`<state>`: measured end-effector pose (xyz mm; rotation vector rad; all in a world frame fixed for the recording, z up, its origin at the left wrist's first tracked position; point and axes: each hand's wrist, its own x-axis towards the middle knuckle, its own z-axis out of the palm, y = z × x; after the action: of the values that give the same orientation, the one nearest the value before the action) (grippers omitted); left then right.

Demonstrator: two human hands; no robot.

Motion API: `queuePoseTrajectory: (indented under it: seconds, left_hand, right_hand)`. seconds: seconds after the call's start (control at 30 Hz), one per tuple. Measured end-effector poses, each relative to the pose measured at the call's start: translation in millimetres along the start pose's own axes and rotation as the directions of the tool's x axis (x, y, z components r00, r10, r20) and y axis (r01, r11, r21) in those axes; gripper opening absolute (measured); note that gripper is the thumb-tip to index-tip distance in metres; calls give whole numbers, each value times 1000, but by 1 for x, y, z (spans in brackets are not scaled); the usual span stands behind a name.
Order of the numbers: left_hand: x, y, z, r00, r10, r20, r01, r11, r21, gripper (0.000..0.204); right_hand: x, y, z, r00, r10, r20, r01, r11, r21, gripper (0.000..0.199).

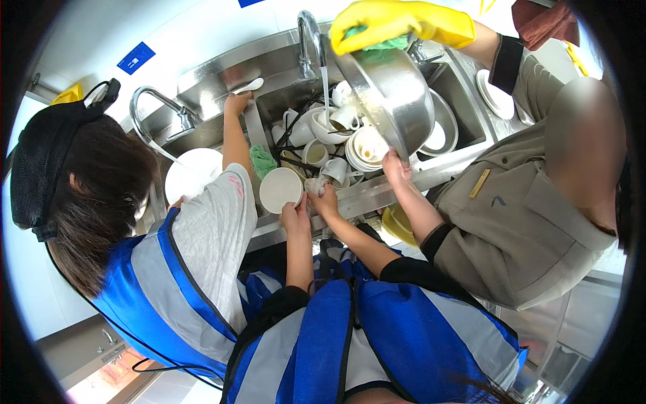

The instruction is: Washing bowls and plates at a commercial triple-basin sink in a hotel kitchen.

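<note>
My left hand (296, 215) grips the rim of a small round white dish (280, 190), tilted over the front part of the sink. Close beside it, my right hand (326, 203) is closed on a wet, pale scrubbing pad (315, 186), whose exact kind is hard to make out. A green cloth (262, 161) lies just behind the dish. Further back, white cups (315, 153) and stacked white bowls (367, 145) crowd the middle basin among dark utensils.
Water runs from the middle faucet (309, 44). On the right, a co-worker with a yellow glove (397, 25) scrubs a large metal bowl (393, 101). The co-worker on the left holds a white spoon (250, 85) near a second faucet (155, 111) and white plate (192, 174).
</note>
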<state>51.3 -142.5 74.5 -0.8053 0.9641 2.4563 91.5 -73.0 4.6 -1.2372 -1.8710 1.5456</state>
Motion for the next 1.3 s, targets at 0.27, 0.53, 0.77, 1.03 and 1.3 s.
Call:
queuePoseTrajectory:
  seconds: [0.27, 0.53, 0.77, 1.03, 1.3]
  left_hand:
    - [3, 0, 1, 1000, -20, 3, 20, 999, 40, 51]
    - [3, 2, 6, 998, -60, 8, 60, 998, 0, 56]
    - [-16, -9, 36, 983, 75, 169, -124, 944, 305, 55]
    - [-13, -52, 90, 592, 439, 676, -773, 71, 630, 58]
    - [-7, -98, 148, 494, 396, 774, -787, -174, 592, 58]
  right_hand:
    - [5, 6, 3, 999, 38, 31, -38, 999, -16, 60]
    - [15, 18, 10, 995, 95, 32, -92, 992, -89, 63]
    - [20, 2, -14, 987, 136, -88, -127, 987, 102, 51]
    - [53, 3, -51, 972, 225, 72, -236, 920, 312, 25]
    - [88, 5, -89, 909, 343, 238, -407, 854, 323, 38]
